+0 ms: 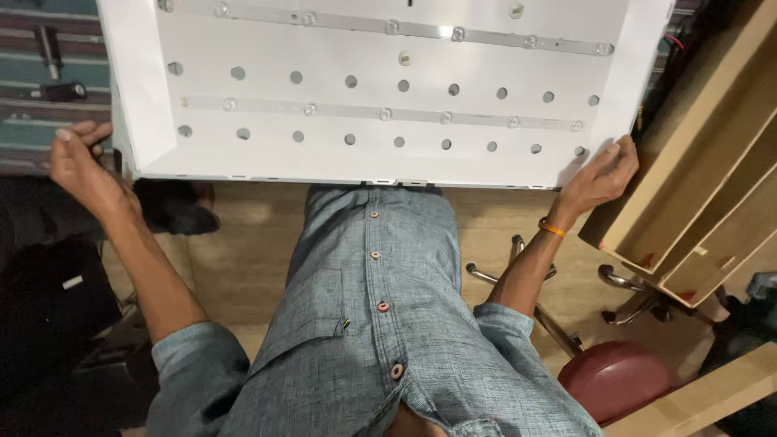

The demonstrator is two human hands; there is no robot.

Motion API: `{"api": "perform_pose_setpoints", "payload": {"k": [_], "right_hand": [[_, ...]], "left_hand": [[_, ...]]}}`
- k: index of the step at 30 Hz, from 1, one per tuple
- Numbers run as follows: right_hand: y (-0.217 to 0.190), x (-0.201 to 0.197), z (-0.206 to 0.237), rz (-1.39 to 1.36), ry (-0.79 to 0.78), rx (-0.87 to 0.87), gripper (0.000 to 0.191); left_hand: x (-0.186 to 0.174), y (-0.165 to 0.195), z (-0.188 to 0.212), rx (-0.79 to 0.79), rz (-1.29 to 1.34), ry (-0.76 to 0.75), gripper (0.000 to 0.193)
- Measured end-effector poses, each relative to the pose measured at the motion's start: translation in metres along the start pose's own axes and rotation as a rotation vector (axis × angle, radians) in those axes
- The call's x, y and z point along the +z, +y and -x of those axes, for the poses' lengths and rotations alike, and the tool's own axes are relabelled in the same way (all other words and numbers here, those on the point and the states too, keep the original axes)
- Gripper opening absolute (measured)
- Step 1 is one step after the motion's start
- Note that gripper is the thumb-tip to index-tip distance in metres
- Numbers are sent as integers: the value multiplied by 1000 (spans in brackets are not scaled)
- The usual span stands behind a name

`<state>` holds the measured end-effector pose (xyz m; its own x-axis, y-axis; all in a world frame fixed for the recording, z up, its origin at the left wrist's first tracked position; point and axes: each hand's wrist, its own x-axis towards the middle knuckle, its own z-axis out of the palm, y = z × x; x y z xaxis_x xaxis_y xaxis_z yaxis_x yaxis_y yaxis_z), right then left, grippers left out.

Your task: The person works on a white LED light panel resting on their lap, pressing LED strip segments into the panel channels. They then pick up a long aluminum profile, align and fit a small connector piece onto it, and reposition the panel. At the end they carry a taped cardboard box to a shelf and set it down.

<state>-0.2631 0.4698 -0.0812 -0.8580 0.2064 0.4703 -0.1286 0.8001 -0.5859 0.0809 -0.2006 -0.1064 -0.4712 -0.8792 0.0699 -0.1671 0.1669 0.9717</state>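
A large white backlight panel (pixel 380 166) with rows of round holes and two light strips (pixel 380 113) lies in front of me. My left hand (pixel 81 162) grips the panel's near left corner, fingers curled over its edge. My right hand (pixel 603 174) holds the near right corner, with an orange band on that wrist. My grey-blue buttoned shirt fills the lower middle of the view.
A wooden shelf unit (pixel 696 202) leans at the right. A dark red stool (pixel 615 376) on a chrome base stands at lower right. Small dark tools (pixel 61 91) lie on a striped surface at upper left. Black objects (pixel 48 307) sit at the left.
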Motion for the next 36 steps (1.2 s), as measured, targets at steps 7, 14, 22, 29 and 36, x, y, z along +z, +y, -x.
{"api": "perform_pose_setpoints", "payload": {"k": [7,14,22,29,36], "right_hand": [[-5,-2,-3,-8,-10,33,38],[-6,-1,-4,-14,9,34,38],[-27,-7,27,-182,114,169,41],[-44,-40,74,-90,99,205,34],[-59,-54,104,-110,-42,90,30]], "left_hand": [[3,0,1,-23,21,17,36],[6,3,-1,-99,46,21,36],[17,9,-8,-96,108,5,36],[30,17,-12,-116,60,-8,38],[44,25,-18,-63,80,-37,37]]}}
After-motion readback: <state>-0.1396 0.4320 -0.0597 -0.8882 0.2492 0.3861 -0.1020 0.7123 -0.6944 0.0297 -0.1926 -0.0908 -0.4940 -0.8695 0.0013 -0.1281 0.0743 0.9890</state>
